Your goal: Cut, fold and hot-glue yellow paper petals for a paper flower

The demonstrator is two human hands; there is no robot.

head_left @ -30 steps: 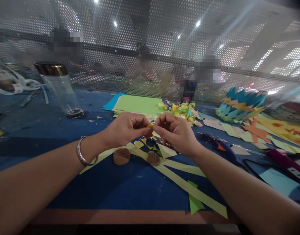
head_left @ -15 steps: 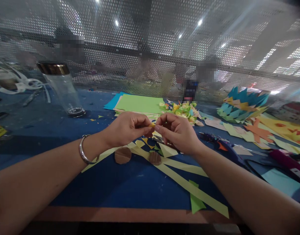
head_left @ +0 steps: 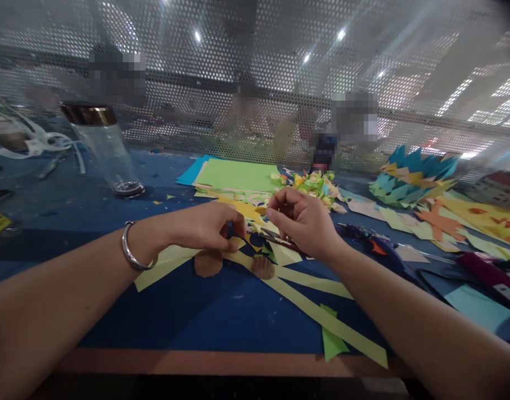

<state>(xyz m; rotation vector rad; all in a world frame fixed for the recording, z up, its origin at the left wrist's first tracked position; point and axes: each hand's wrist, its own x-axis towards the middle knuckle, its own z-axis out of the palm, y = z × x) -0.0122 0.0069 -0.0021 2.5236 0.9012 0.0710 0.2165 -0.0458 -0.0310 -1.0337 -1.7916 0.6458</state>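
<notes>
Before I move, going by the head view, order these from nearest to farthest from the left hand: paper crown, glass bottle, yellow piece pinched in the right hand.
1. Yellow piece: pinched by the right hand, just right of the left hand.
2. Glass bottle: beyond the left hand, on its left.
3. Paper crown: far on the right, past the right hand.

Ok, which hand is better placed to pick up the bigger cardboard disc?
Likely the left hand: it hangs right by the bigger cardboard disc, while the right hand is farther off, pinching a small yellow paper piece.
</notes>
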